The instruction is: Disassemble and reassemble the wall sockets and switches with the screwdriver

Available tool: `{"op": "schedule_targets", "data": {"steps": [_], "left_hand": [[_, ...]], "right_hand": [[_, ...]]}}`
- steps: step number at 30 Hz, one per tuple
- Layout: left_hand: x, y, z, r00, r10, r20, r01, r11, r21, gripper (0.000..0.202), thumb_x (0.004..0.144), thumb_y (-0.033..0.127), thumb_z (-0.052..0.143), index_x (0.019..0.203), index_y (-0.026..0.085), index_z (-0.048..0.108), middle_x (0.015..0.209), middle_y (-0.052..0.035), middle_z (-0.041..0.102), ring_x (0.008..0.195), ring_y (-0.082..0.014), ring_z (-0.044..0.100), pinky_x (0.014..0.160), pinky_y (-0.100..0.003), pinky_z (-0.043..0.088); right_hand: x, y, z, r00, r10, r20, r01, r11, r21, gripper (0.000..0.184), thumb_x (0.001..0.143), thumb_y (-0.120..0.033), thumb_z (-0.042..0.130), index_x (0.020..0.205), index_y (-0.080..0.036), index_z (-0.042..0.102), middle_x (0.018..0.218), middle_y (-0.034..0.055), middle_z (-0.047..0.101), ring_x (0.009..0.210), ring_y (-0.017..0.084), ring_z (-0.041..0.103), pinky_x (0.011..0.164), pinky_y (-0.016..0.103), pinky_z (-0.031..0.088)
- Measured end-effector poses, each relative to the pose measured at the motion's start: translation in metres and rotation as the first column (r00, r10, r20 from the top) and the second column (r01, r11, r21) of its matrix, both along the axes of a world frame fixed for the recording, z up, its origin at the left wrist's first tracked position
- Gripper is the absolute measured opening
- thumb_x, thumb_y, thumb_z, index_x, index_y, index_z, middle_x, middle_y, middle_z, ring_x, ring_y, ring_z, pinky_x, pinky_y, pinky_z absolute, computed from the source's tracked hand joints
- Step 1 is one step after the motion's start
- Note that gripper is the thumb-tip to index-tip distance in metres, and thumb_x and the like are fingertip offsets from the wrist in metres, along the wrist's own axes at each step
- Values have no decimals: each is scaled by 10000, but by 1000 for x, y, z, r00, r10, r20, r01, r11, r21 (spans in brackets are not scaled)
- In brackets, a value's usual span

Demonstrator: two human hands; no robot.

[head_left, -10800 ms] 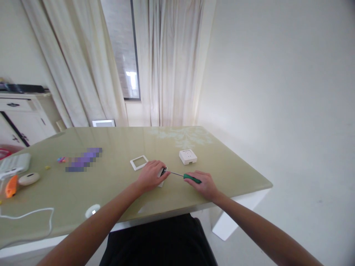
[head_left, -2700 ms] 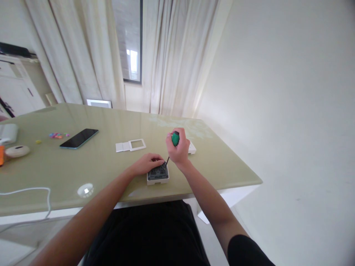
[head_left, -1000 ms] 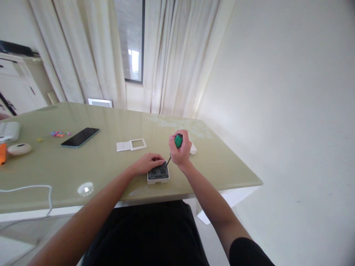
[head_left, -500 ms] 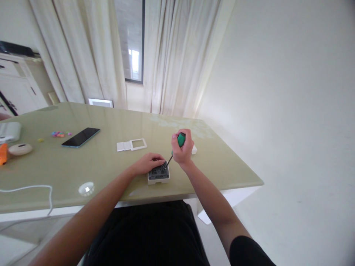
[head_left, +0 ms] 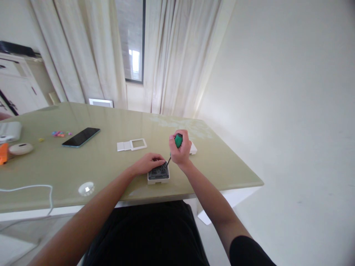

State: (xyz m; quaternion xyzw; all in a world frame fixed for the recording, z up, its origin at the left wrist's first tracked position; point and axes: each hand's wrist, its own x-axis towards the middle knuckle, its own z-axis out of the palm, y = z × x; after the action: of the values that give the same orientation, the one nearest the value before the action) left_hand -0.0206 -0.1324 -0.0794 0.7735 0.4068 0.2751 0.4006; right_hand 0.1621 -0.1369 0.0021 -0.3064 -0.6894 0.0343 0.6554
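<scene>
Steadying the box, angling the screwdriver in from above

Your right hand (head_left: 179, 147) is closed in a fist around the green screwdriver (head_left: 179, 139), the handle's end showing at the top of the grip. The shaft slants down and leftward, and its tip seems to meet the dark panel (head_left: 158, 176) toward the right side. The exact contact point is too small to make out. A full-fist hold, I judge, suits pressing down and twisting together.

Your left hand (head_left: 147, 163) lies over the far left part of the white box (head_left: 158, 181), thumb across the panel, other fingers curled toward the far edge — whether they pinch or only press, I cannot tell. Probably it braces the box against turning, placed opposite the tool so the right side is free.

The box sits flat near the front edge of the table (head_left: 216, 166), before your lap, panel facing up. That puts it within easy reach, with your forearms coming in from either side.

Beyond your left hand lie the white frame (head_left: 138, 149) and white plates (head_left: 124, 146), flat and close together, likely parked clear of your elbows. A second white box (head_left: 193, 148) stands behind your right hand, partly hidden. The phone (head_left: 81, 137) lies farther left — well apart from the work.
</scene>
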Motion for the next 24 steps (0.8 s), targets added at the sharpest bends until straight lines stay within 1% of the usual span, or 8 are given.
{"op": "schedule_targets", "data": {"steps": [5, 11, 14, 20, 24], "left_hand": [[0, 0, 0, 1000, 5, -4, -5, 1000, 3, 333, 1082, 480, 698, 1109, 152, 750, 1060, -47, 776, 963, -226, 761, 904, -432, 642], [1, 0, 0, 1000, 13, -7, -12, 1000, 10, 334, 1083, 481, 697, 1102, 152, 749, 1045, -44, 773, 952, -223, 759, 897, -429, 642], [0, 0, 0, 1000, 5, -12, -5, 1000, 9, 337, 1084, 484, 696, 1094, 151, 749, 1032, -41, 773, 934, -218, 759, 885, -422, 643], [-1, 0, 0, 1000, -7, -15, 7, 1000, 11, 347, 1084, 494, 692, 1086, 151, 747, 1021, -39, 769, 922, -215, 755, 873, -414, 641], [0, -1, 0, 1000, -15, -18, 15, 1000, 16, 351, 1088, 497, 684, 1089, 151, 744, 1013, -37, 764, 911, -213, 751, 864, -410, 639]], "right_hand": [[1, 5, 0, 1000, 7, -8, -7, 1000, -5, 132, 1011, -358, 610, 975, -260, 529, 734, -60, 545, 577, 127, 507, 578, 260, 425], [7, 2, -3, 999, 34, -15, -33, 999, 8, 134, 1001, -344, 618, 979, -260, 516, 737, -61, 545, 564, 123, 489, 567, 261, 408], [7, 2, -2, 998, 55, -4, -55, 998, -1, 134, 996, -341, 621, 979, -262, 515, 745, -59, 553, 576, 126, 500, 580, 266, 421], [10, 5, -4, 988, 149, 32, -148, 989, -28, 130, 990, -353, 613, 985, -267, 515, 733, -67, 537, 558, 126, 512, 567, 269, 439], [16, 7, -5, 967, 235, 96, -228, 971, -72, 142, 1001, -400, 588, 1000, -266, 541, 791, -45, 576, 589, 134, 580, 588, 278, 483]]}}
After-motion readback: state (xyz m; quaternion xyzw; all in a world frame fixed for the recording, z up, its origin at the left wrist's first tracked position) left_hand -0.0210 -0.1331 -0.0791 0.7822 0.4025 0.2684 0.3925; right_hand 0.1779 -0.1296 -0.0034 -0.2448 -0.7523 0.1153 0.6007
